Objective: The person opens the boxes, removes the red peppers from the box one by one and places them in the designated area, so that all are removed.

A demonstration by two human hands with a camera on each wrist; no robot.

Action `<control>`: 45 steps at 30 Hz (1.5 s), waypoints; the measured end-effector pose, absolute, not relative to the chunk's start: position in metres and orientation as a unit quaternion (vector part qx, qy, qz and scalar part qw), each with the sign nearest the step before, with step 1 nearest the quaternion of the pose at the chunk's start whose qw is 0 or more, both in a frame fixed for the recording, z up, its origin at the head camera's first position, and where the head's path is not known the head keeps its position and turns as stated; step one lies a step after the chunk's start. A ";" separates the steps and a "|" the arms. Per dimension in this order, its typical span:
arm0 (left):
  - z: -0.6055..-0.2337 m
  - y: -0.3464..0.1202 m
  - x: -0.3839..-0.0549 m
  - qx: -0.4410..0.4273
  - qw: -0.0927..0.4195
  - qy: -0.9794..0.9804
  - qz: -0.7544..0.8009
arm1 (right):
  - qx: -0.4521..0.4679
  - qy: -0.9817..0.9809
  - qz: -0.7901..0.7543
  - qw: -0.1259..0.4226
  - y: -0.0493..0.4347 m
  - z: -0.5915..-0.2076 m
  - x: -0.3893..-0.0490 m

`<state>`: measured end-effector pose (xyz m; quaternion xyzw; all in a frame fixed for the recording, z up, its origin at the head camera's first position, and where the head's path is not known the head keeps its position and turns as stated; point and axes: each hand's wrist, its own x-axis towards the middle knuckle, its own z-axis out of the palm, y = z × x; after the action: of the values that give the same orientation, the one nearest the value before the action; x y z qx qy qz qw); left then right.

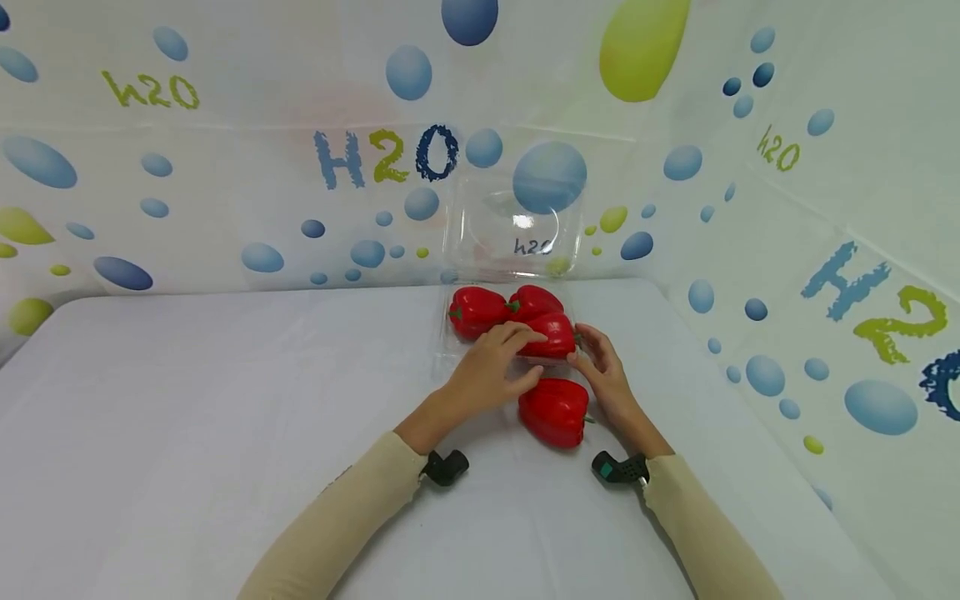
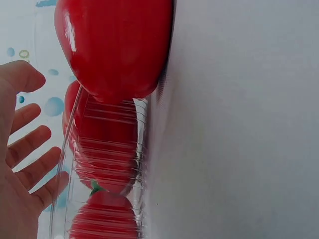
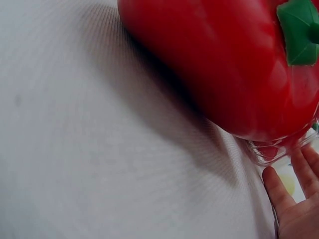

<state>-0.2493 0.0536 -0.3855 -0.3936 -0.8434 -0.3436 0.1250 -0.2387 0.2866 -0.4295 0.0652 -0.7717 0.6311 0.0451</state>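
Three red bell peppers lie in a clear plastic container [image 1: 446, 343]: one at the back left [image 1: 476, 308], one at the back right [image 1: 537, 300], and a front pepper [image 1: 558, 335]. My left hand [image 1: 486, 371] is over the container's front side, its fingertips at the front pepper, fingers loosely spread. At the container's right front corner, by that pepper's stem end, is my right hand [image 1: 611, 387] with its fingers extended. Another red bell pepper [image 1: 553, 414] lies on the table between my wrists, its green stem [image 3: 301, 32] large in the right wrist view.
The container's clear lid [image 1: 480, 225] stands raised behind it, near the patterned backdrop [image 1: 247, 192]. A white cloth covers the table [image 1: 225, 400]. Each wrist carries a small black camera [image 1: 447, 468] over a beige sleeve [image 1: 352, 508].
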 end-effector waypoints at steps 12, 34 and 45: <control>-0.391 0.056 -0.256 -0.380 0.090 -0.846 -0.364 | 0.073 -0.771 0.631 0.056 0.289 -0.429 -0.241; -0.387 0.055 -0.270 -0.342 0.051 -0.872 -0.346 | 0.068 -0.769 0.633 0.058 0.286 -0.432 -0.241; -0.381 0.063 -0.279 -0.327 0.008 -0.895 -0.303 | 0.067 -0.773 0.628 0.058 0.289 -0.433 -0.243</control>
<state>-0.2788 0.0630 -0.3812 -0.3273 -0.8950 -0.3031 0.0078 -0.2429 0.2886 -0.4329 0.0668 -0.7734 0.6277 0.0580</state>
